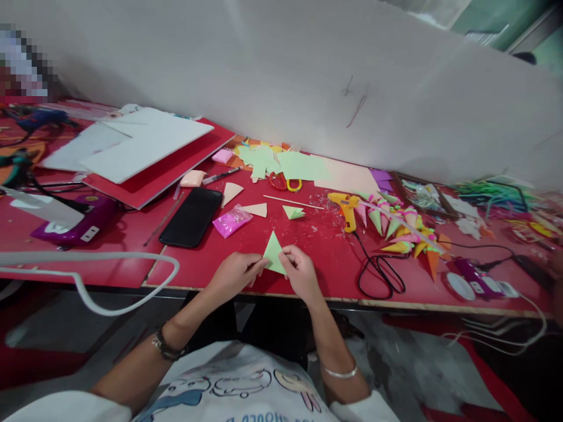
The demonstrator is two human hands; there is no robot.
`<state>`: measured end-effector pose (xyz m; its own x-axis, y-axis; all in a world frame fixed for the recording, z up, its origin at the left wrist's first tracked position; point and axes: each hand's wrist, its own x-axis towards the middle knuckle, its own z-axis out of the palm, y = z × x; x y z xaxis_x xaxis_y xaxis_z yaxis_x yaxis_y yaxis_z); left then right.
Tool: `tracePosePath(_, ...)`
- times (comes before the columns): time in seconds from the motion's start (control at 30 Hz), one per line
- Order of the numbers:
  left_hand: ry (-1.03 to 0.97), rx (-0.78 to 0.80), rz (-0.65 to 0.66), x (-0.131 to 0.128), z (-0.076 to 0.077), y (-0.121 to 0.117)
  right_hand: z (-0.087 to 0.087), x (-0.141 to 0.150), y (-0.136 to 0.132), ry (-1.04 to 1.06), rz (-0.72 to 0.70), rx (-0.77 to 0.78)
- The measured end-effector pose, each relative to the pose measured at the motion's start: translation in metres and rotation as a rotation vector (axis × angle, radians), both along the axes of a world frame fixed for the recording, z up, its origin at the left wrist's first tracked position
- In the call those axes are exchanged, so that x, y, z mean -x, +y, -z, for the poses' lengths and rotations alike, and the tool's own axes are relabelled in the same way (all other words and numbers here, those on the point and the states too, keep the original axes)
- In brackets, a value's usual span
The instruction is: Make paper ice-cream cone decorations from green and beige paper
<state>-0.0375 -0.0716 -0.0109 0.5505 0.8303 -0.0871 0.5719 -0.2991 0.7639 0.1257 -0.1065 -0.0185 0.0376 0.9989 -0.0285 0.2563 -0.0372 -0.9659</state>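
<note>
Red-surfaced, the bench runs along a pale wall in the head view. At its near edge, the left hand pinches the left side of a pointed piece of green paper between thumb and fingers, while the right hand pinches its right side. The paper is held between them, its tip pointing away from the wearer.

Just beyond the hands lies a small folded green piece, with a thin stick behind it. Near the left hand, on its far side, is a shiny pink packet; farther left lies a black phone. Beyond and to the right of the right hand rests a yellow glue gun, with a heap of colourful paper cones past it. Well beyond both hands, scissors lie beside light green sheets. White boards lie far to the left.
</note>
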Motion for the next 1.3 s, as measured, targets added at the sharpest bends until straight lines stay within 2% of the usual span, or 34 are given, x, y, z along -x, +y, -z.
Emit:
tracePosePath(0.1, 0.199, -0.193, -0.014, 0.0, 0.0, 0.002, 0.004, -0.005, 0.0, -0.135, 0.051, -0.036)
tracePosePath(0.23, 0.215, -0.355, -0.006, -0.003, 0.007, 0.004, 0.001, -0.004, -0.002, -0.541, 0.03, -0.095)
tracePosePath(0.33, 0.228, -0.513, 0.147, -0.005, 0.012, 0.006, -0.003, -0.001, -0.002, -0.89, -0.033, -0.132)
tracePosePath(0.4, 0.256, -0.567, 0.243, -0.005, 0.014, 0.008, -0.006, -0.002, -0.003, -0.988, -0.078, -0.146)
tracePosePath(0.6, 0.188, -0.547, 0.333, 0.001, 0.011, 0.015, -0.012, -0.021, -0.005, -0.818, -0.301, -0.244)
tracePosePath(0.73, 0.2, -0.577, 0.319, -0.001, 0.012, 0.016, -0.015, -0.03, -0.004, -0.761, -0.385, -0.274)
tracePosePath(1.0, 0.226, -0.648, 0.316, -0.002, 0.015, 0.015, -0.008, -0.022, -0.004, -0.869, -0.335, -0.285)
tracePosePath(1.17, 0.181, -0.584, 0.331, 0.004, 0.017, 0.014, -0.004, -0.019, -0.007, -0.727, -0.308, -0.276)
tracePosePath(1.3, 0.193, -0.577, 0.292, 0.008, 0.015, 0.012, 0.0, -0.017, -0.006, -0.648, -0.236, -0.25)
